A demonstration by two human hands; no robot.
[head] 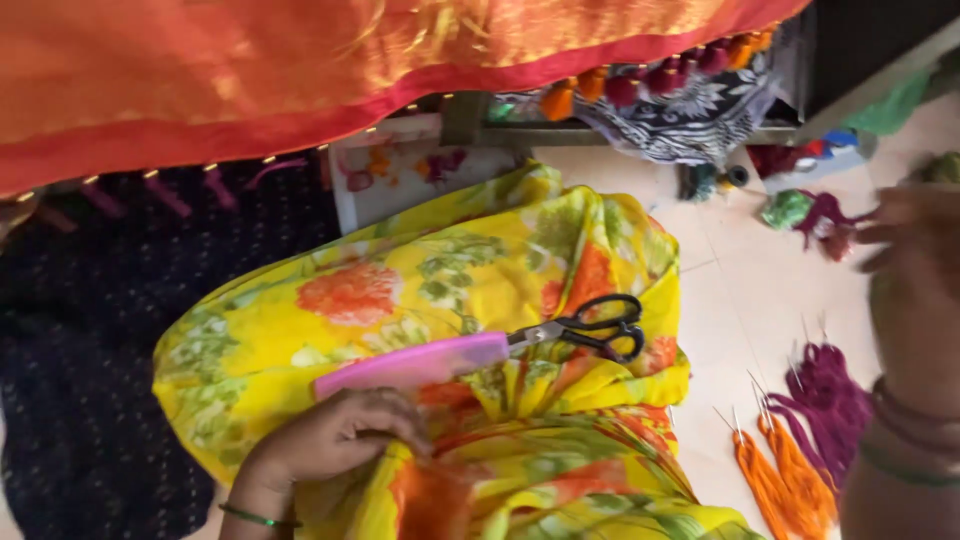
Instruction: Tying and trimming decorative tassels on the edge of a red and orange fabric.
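Observation:
My left hand (335,440) rests with curled fingers on a yellow floral cloth (430,300) bunched over my lap, pinching a fold of it. Just above the hand lie a pink comb (410,365) and black-handled scissors (590,328) on the cloth. My right hand (915,290) is raised at the right edge, blurred, fingers spread and holding nothing I can see. Beneath it on the floor lie orange tassels (785,475) and purple tassels (830,400).
An orange and red sari edge (300,70) with tassels hangs across the top. A dark dotted cloth (90,330) covers the left. Green and maroon thread bundles (810,215) sit on the pale floor, near a black-and-white patterned cloth (690,125).

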